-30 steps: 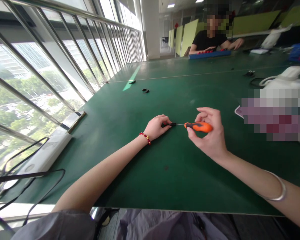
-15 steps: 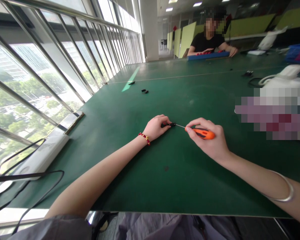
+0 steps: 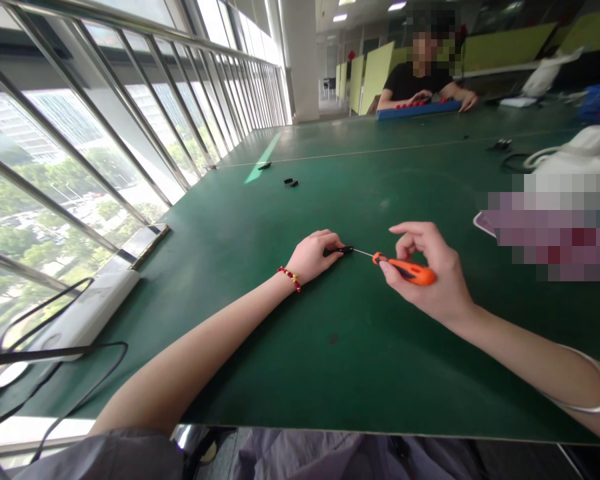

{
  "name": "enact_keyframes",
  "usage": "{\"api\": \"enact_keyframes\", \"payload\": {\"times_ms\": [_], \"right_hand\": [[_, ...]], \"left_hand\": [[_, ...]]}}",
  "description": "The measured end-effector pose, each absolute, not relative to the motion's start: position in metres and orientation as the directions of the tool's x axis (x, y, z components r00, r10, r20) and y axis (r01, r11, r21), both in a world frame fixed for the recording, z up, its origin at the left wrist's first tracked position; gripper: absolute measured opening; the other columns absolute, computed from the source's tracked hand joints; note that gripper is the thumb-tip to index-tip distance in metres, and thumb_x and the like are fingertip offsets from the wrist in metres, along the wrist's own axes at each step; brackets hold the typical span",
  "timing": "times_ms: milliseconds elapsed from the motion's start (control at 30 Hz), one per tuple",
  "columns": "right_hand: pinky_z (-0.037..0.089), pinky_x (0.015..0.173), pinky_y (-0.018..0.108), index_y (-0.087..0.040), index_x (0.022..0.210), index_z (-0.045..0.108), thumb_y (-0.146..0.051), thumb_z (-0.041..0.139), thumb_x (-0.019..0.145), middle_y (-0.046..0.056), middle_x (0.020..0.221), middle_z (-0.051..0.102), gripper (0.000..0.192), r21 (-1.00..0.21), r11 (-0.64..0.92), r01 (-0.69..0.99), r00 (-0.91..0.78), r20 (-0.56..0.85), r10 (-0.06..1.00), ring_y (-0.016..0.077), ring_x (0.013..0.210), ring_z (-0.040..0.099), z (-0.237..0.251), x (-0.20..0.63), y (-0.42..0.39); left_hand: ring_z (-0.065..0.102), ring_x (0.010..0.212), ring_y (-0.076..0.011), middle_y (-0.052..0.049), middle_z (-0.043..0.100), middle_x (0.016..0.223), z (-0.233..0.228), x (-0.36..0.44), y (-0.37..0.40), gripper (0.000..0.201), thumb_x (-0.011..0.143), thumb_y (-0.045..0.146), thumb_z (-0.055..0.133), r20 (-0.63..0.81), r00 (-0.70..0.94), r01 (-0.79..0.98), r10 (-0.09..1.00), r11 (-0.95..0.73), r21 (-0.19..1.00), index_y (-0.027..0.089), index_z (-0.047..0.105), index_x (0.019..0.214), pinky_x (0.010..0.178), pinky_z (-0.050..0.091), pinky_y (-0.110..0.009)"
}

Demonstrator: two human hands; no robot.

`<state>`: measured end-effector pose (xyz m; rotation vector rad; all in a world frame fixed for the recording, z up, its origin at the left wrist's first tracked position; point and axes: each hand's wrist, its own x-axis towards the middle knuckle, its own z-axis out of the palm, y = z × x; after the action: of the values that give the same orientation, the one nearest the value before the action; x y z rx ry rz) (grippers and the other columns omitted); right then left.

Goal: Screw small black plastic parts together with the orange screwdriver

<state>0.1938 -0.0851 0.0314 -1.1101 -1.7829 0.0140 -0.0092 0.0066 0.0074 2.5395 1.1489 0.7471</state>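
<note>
My left hand (image 3: 316,255) rests on the green table, its fingers closed around a small black part (image 3: 347,249) whose end sticks out to the right. A screwdriver (image 3: 414,272) with an orange and dark grey handle lies in my right hand (image 3: 439,277). Its thin metal shaft points left and meets the exposed end of the black part. The thumb presses against the handle, while the index finger is lifted away from it. How the other fingers touch the handle is partly hidden.
Small black pieces (image 3: 291,182) lie farther back on the green table (image 3: 290,367). A metal railing (image 3: 150,120) and a white power strip (image 3: 90,313) border the left. Across the table a person (image 3: 420,83) works at a blue tray (image 3: 420,111). White equipment (image 3: 575,153) stands right.
My right hand has loosened its fingers around the screwdriver, lifting the index finger and shifting slightly right. My left hand keeps the black part in nearly the same spot.
</note>
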Motion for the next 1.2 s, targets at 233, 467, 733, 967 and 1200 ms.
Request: {"api": "enact_keyframes", "payload": {"times_ms": [233,467,733,967,1200], "right_hand": [[0.044,0.07,0.034,-0.022,0.102,0.055,-0.024,0.064,0.072,0.0,0.071,0.06,0.032,-0.441,0.59,0.677,-0.087,0.747,0.659,0.0166,0.066,0.055,0.033,0.194,-0.085],[0.044,0.068,0.032,-0.024,0.089,0.058,-0.028,0.062,0.076,-0.001,0.063,0.056,0.014,-0.48,0.572,0.665,-0.089,0.71,0.699,0.0165,0.066,0.055,0.029,0.192,-0.086],[0.045,0.065,0.031,-0.023,0.075,0.06,-0.026,0.06,0.078,0.0,0.065,0.063,0.004,-0.431,0.599,0.674,-0.141,0.722,0.678,0.016,0.066,0.055,0.029,0.192,-0.086],[0.046,0.064,0.03,-0.023,0.074,0.062,-0.023,0.059,0.078,0.0,0.071,0.068,0.005,-0.426,0.589,0.686,-0.095,0.751,0.654,0.0165,0.068,0.056,0.033,0.199,-0.083],[0.047,0.065,0.03,-0.023,0.077,0.062,-0.023,0.059,0.078,0.001,0.076,0.069,0.003,-0.425,0.59,0.686,-0.097,0.751,0.654,0.0165,0.069,0.059,0.031,0.199,-0.081]], "left_hand": [[0.059,0.086,-0.0177,-0.004,0.063,0.088,0.007,-0.009,0.006,0.009,0.081,0.022,0.058,0.355,0.555,0.625,0.752,-0.659,0.419,0.017,0.064,0.085,0.074,0.048,-0.029],[0.059,0.085,-0.0174,-0.004,0.063,0.087,0.007,-0.009,0.006,0.009,0.081,0.023,0.058,0.355,0.559,0.619,0.749,-0.662,0.423,0.017,0.064,0.085,0.074,0.047,-0.029],[0.059,0.085,-0.0171,-0.003,0.063,0.088,0.008,-0.009,0.005,0.008,0.08,0.023,0.058,0.355,0.543,0.636,0.761,-0.649,0.417,0.018,0.063,0.085,0.074,0.047,-0.028],[0.056,0.075,-0.0176,-0.002,0.062,0.077,0.012,-0.006,-0.003,0.027,0.079,0.045,0.06,0.34,0.544,0.695,0.767,-0.639,0.329,0.018,0.062,0.08,0.067,0.044,-0.029],[0.057,0.097,-0.0195,-0.006,0.064,0.104,0.015,-0.008,-0.003,0.027,0.081,0.01,0.042,0.397,0.584,0.632,0.708,-0.704,0.323,0.018,0.06,0.098,0.088,0.045,-0.034]]}}
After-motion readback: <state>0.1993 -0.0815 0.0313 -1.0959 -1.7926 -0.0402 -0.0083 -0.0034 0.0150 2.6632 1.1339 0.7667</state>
